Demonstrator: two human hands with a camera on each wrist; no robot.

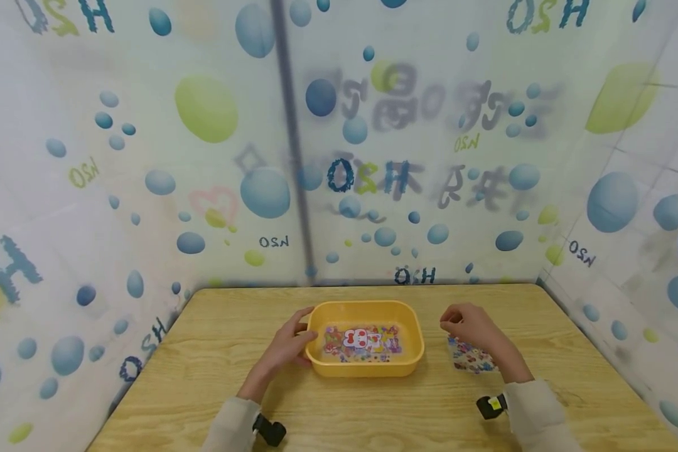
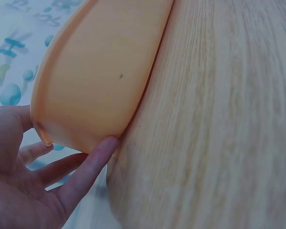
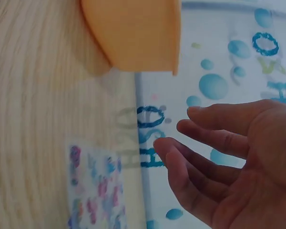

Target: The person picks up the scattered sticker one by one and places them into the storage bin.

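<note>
A yellow plastic basin (image 1: 367,370) stands on the wooden table. My left hand (image 1: 287,344) holds it by its left end, thumb at the rim and the other fingers against the outer wall (image 2: 100,76). Inside lie colourful cartoon sticker sheets (image 1: 361,341), one with a white, red-bowed character. My right hand (image 1: 474,325) hovers to the right of the basin, fingers loosely bent and holding nothing. Below it a clear sheet of small colourful stickers (image 1: 470,358) lies on the table, partly covered by the hand in the head view.
The table (image 1: 384,414) has a pale wood grain. White curtains (image 1: 429,251) printed with blue and green drops and lettering hang around its back and sides. Each wrist carries a small black camera (image 1: 491,407).
</note>
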